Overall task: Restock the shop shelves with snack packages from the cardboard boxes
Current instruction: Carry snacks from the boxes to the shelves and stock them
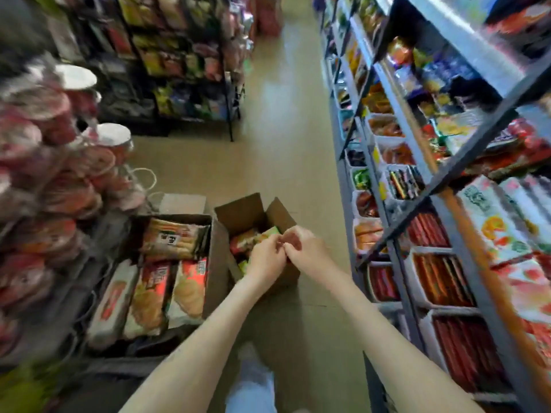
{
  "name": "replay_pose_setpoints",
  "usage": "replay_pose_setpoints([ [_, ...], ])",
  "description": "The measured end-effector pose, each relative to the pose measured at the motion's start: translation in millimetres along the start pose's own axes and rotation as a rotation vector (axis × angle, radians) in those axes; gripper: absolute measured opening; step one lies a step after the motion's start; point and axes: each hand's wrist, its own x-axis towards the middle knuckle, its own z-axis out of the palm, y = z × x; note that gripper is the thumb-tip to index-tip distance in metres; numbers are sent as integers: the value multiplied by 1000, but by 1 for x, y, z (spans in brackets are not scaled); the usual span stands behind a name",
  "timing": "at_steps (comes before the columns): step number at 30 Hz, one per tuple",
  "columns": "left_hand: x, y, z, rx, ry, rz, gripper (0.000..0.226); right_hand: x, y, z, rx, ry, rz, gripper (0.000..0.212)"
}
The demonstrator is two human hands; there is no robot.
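Note:
A small open cardboard box stands on the aisle floor, filled with red and green snack packs. My left hand and my right hand are together over the box's near right corner, fingers curled and touching each other. Whether either hand grips a pack is hidden by the fingers. To the left, a bigger cardboard box holds large biscuit packages. The shop shelves with white bins of snacks run along the right.
Stacked red tubs and bundles crowd the left side. A dark rack of snack bags stands at the back left. The beige aisle floor stretches ahead. My trouser leg is below.

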Motion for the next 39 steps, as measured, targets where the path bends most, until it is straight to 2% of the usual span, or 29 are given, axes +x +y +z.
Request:
replay_pose_setpoints([
  [5,-6,-108,-66,-64,159,-376,21,52,-51,102,-87,-302,-126,18],
  [9,-17,-188,-107,-111,301,-649,23,81,-78,169,-187,-525,-145,25],
  [12,-30,-230,-131,-145,292,-812,19,96,-85,210,-278,-639,-139,31],
  [14,-39,-257,-139,-187,271,-893,33,100,-84,231,-321,-689,-127,34],
  [16,-47,-281,-146,-213,289,-926,47,101,-80,252,-357,-741,-118,38],
  [19,-55,-311,-154,-206,274,-982,55,101,-74,279,-399,-829,-88,47],
  [22,-59,-335,-154,-225,211,-1045,67,101,-70,303,-412,-824,-10,55],
  [27,-52,-328,-146,-198,184,-1019,60,109,-57,326,-361,-711,276,61],
  [31,-26,-317,-123,-142,82,-958,60,122,-41,337,-355,-697,368,64],
  [36,10,-296,-78,79,-81,-930,67,131,-25,348,-348,-753,315,50],
  [39,27,-293,-53,208,-138,-957,86,137,-9,340,-372,-790,218,32],
])
